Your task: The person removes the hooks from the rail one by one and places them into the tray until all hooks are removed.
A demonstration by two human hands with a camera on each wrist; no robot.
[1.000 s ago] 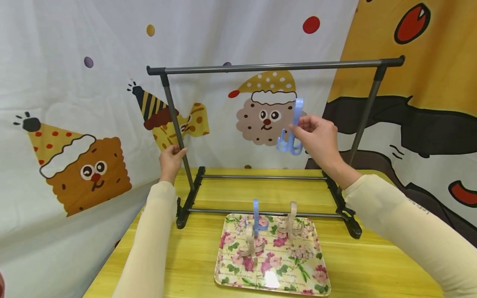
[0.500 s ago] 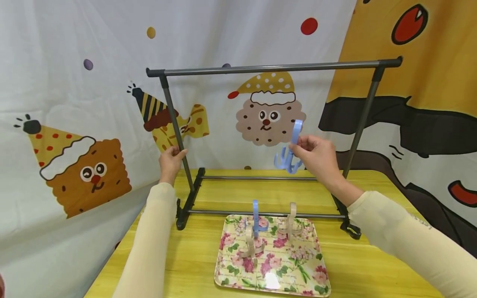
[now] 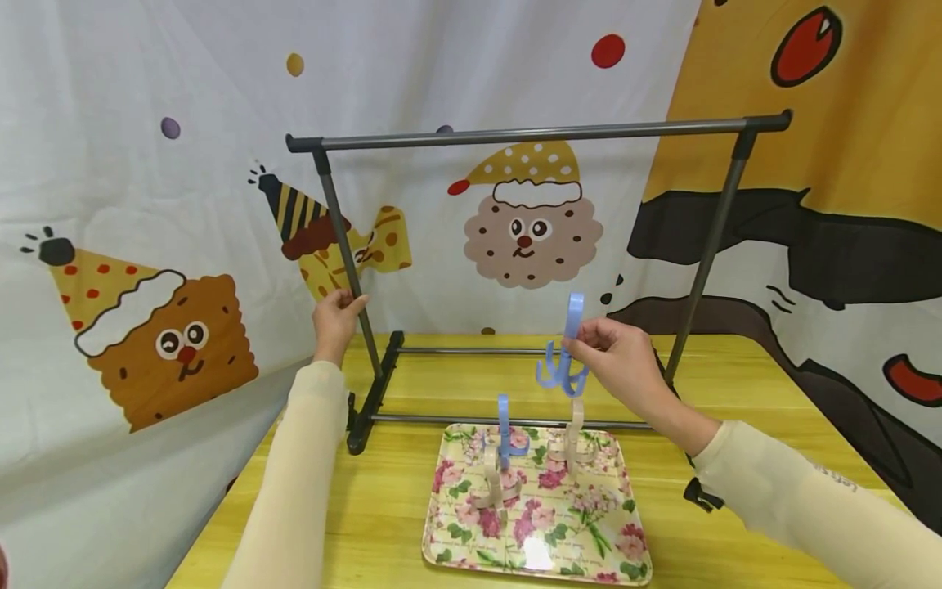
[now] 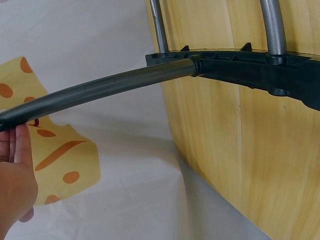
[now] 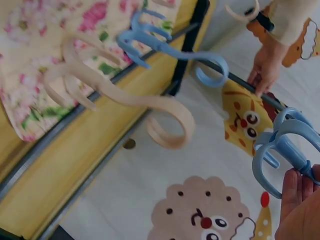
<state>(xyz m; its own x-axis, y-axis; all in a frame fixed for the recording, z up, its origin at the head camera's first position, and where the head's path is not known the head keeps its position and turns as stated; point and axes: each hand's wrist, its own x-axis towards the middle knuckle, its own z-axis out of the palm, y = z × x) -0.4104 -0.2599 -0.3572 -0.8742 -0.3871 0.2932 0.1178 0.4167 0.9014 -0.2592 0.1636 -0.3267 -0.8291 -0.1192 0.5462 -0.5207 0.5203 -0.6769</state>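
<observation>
In the head view my left hand (image 3: 336,327) pinches the left post (image 3: 338,221) of a dark metal garment rack, thumb on one side and fingers on the other. My right hand (image 3: 621,357) holds a light blue rotating claw hook (image 3: 575,311) by its stem, upright, curved top up and prongs down. This blue hook (image 5: 291,152) also shows at the right edge of the right wrist view. Below it, a floral tray (image 3: 589,544) bears another blue hook (image 3: 504,429) and two beige hooks, one at the back right (image 3: 576,417) and one nearer (image 3: 491,466).
The rack's top bar (image 3: 530,133) crosses above both hands. Its lower crossbars (image 3: 441,420) run low over the yellow wooden table (image 3: 383,507), close behind the tray. A cartoon-printed curtain (image 3: 412,74) hangs behind.
My right hand has come down with the blue hook, from below the top bar to just above the back of the tray. My left hand stays on the post.
</observation>
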